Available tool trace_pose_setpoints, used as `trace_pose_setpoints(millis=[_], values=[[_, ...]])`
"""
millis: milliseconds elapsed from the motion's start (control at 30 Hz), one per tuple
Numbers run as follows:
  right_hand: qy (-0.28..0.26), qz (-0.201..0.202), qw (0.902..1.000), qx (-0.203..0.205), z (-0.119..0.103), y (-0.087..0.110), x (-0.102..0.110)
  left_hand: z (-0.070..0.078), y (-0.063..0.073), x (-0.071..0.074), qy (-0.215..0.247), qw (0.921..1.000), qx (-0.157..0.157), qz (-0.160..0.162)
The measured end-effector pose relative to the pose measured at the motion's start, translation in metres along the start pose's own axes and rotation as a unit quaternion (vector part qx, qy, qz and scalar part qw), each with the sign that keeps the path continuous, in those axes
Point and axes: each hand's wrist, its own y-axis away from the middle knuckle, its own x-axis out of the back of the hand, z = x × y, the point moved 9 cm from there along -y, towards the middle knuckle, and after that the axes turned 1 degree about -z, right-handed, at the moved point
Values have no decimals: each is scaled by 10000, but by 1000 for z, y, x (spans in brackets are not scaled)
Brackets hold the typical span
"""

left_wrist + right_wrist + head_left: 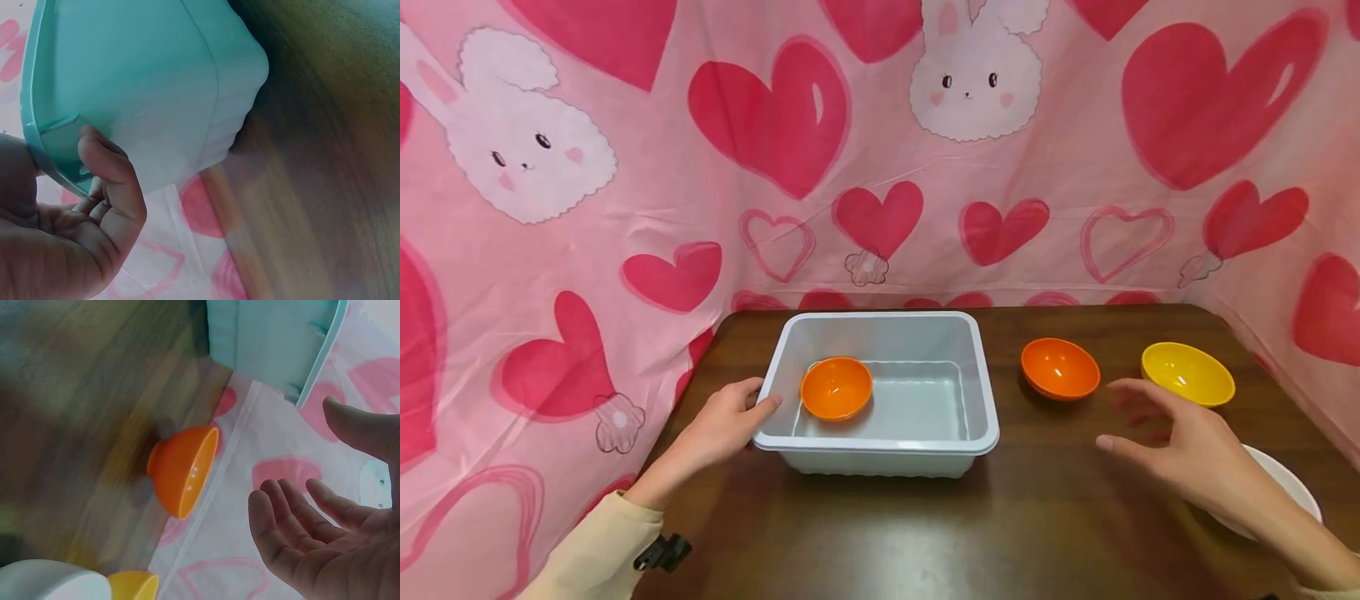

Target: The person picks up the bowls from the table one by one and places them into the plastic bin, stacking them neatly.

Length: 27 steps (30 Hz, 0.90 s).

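Observation:
A light grey plastic tub (880, 462) stands on the table with an orange bowl (837, 388) inside, toward its left end. My left hand (730, 421) grips the tub's left rim, thumb on top; in the left wrist view its fingers curl beneath the lip. My right hand (1183, 446) hovers over the table at the right, holding nothing, its thumb and fingers spread apart. Just beyond its fingertips sit a second orange bowl (1060, 369) and a yellow bowl (1187, 373). A white bowl (1288, 483) is partly hidden behind the right hand and forearm.
The dark wooden table (865, 533) reaches back to a pink cloth (880, 167) printed with hearts and rabbits. That cloth also hangs along the left and right sides. The second orange bowl stands a short way right of the tub.

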Motion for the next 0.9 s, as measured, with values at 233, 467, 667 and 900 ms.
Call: trace_pose_setpoints(millis=[233, 467, 667, 900], values=[[-142, 29, 9999, -49, 16, 7, 1, -2, -1, -4, 35, 10000, 56, -58], [-201, 179, 9996, -38, 27, 12, 9, -2, -3, -4, 63, 9999, 66, -54], [49, 121, 9995, -289, 43, 18, 15, -4, -1, -2, 103, 9999, 122, -56], [52, 292, 9986, -430, 64, 26, 21, -3, 0, 0, 101, 9999, 89, -18]])
